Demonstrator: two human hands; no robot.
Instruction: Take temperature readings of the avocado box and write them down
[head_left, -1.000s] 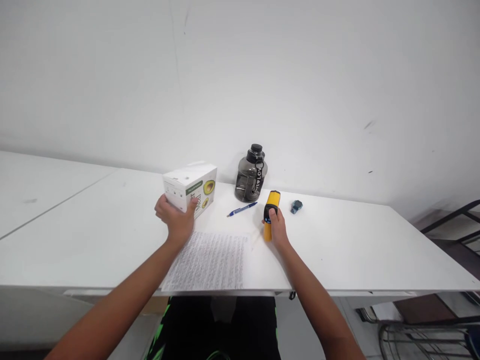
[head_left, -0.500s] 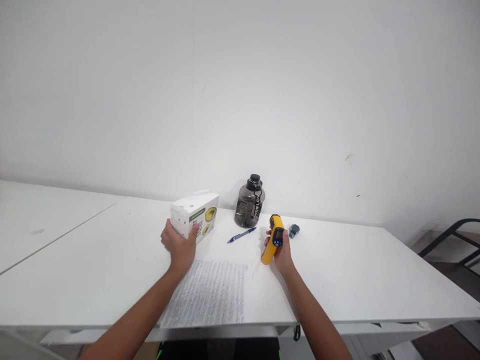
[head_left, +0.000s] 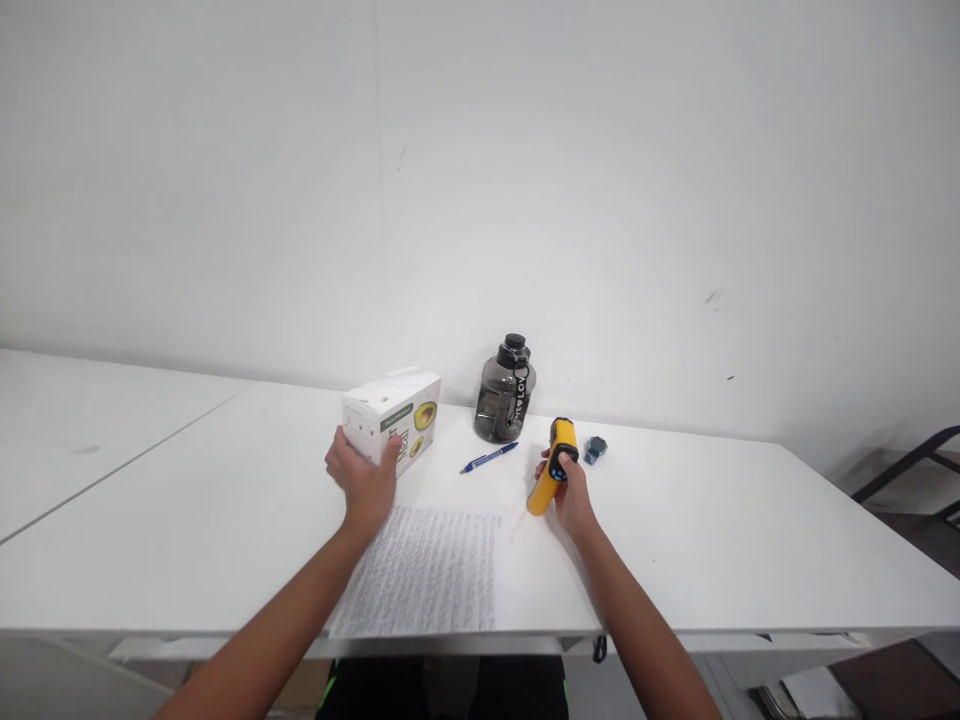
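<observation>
- White wall fills the whole background, and a long white table (head_left: 750,540) runs along its foot, with a second white table (head_left: 97,440) butted up on the left.
- Left arm stretches forward from the near edge, and the left hand (head_left: 363,483) is wrapped round the near end of a white carton (head_left: 391,418) printed with an avocado; fingers clamped on it, thumb up its right face.
- That carton sits toward the far edge of the surface, left of the middle.
- Right arm comes in from the near edge too; the right hand (head_left: 571,495) is closed round a yellow handheld thermometer (head_left: 553,463), thumb on its dark display, the device tilted with its lower end touching the surface.
- Printed sheet of paper (head_left: 424,572) lies flat between the two forearms, reaching the near edge.
- Dark smoky water jug (head_left: 505,393) stands upright by the far edge, against the wall.
- Blue pen (head_left: 489,458) lies between jug and sheet.
- Small blue-grey object (head_left: 595,448) rests just beyond the thermometer.
</observation>
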